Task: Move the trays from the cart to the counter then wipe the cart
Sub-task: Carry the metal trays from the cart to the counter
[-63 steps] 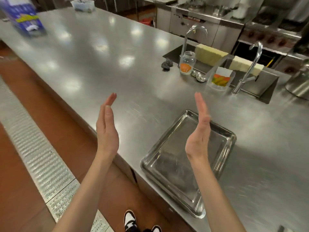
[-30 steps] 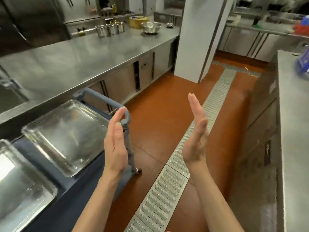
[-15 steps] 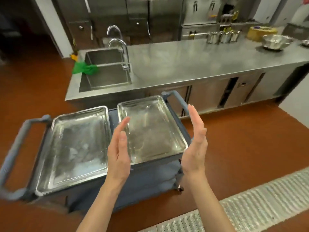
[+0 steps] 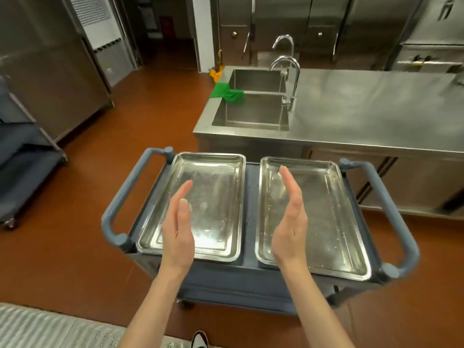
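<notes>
2 steel trays are seen lying side by side on the top shelf of a grey-blue cart (image 4: 248,194), with a narrow strip of shelf showing between them. The left tray (image 4: 216,177) sits at about 11 o'clock from the view's centre and the right tray (image 4: 324,187) at about 2 o'clock; both are empty, and faint smears or droplets can be made out on their floors. Each is laid with its long side running away from the person, probably so that 2 fit between the cart's end handles.

The left hand (image 4: 178,232) and the right hand (image 4: 290,222) are held above the trays with palms turned inward toward each other. The fingers (image 4: 288,182) of both hands are straight, held together and stretched out, and nothing is gripped. The left hand is raised over the left tray and the right hand over the inner edge of the right tray; no contact with either tray can be confirmed. The posture is judged to be a readying for a 2-handed lift, since a tray this broad is best taken by opposite rims.

A steel surface (image 4: 376,114) with a sink (image 4: 253,114) stands at 12 to 1 o'clock behind the cart, and a green cloth (image 4: 227,92) is draped over the sink's divider. The cloth is judged handy for the wiping step, which cannot begin until both trays are lifted off.
</notes>
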